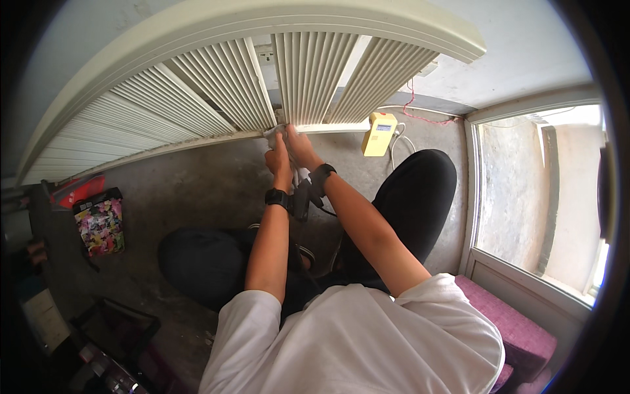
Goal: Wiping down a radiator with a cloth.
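Observation:
Both hands are together at the lower rail of a cream slatted headboard-like panel (315,79). A pale grey-white cloth (272,134) is bunched at the rail, with part of it hanging between the wrists. My left hand (279,156) grips the cloth, thumb pointing up toward the slats. Close beside it, my right hand (301,148) also holds the cloth, fingertips near the base of a ribbed slat. How the fingers curl under the cloth is hidden. Black bands with small devices sit on both wrists.
A yellow box with a small display (380,134) stands right of my hands, its white cable on the concrete floor (206,187). A floral bag (100,224) lies left. A pink padded stool (512,315) stands by the window frame (472,197). A wall socket (266,58) shows between slats.

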`<state>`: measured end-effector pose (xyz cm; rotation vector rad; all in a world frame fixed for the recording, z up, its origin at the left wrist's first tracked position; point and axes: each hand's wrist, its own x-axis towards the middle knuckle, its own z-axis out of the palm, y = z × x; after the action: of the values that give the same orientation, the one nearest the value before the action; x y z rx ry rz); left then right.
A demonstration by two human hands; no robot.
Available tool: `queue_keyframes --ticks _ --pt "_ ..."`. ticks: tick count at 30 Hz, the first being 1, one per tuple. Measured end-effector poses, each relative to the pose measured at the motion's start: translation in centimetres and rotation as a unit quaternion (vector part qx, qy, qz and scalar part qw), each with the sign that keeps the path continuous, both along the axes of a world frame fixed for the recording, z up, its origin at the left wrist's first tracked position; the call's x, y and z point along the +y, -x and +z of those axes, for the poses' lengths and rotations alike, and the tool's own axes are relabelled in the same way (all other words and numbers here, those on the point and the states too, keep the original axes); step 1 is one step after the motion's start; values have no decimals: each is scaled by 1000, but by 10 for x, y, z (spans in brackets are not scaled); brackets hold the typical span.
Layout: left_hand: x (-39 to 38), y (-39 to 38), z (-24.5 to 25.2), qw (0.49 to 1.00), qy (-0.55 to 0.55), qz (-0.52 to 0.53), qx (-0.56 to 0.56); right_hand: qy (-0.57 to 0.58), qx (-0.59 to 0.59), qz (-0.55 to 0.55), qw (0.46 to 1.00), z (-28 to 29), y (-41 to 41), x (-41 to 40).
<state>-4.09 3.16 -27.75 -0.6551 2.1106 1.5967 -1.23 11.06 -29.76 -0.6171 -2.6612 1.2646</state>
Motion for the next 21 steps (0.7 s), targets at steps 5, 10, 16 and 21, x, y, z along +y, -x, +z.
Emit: queue_keyframes --ticks 5,10,16,21 --pt "-2 -13 10 998 -51 17 14 69 54 69 994 -16 -14 9" --pt "0 -34 16 994 85 -63 16 329 -41 -212 919 -6 -32 -8" --pt "17 -34 20 992 65 -25 105 151 49 -163 974 29 -27 1" --pt "-4 -7 5 993 27 3 118 191 -12 -204 960 55 -3 -23"
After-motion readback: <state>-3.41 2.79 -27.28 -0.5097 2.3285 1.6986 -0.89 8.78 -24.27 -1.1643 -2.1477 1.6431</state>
